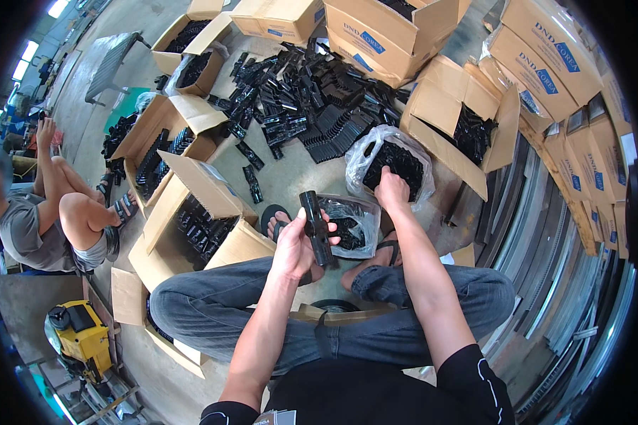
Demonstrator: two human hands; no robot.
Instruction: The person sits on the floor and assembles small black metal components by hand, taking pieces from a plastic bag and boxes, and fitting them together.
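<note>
My left hand (298, 242) is closed round a glossy black tube-shaped plastic part (315, 223), held upright above the floor between my legs. My right hand (392, 190) reaches into a clear plastic bag (356, 164) filled with small black pieces (407, 170). Its fingers look curled together at the near side of the pieces; what they grip, if anything, is hidden. Just below that bag stands a second clear plastic bag (365, 248), also holding small black pieces, partly behind my left hand's part.
A heap of black parts (312, 92) spreads over the floor ahead. Open cartons (223, 248) stand at left, another carton (439, 95) at right. Stacked boxes (539, 57) and long metal bars (546, 283) line the right side. A seated person (35, 219) is at far left, near a yellow machine (84, 338).
</note>
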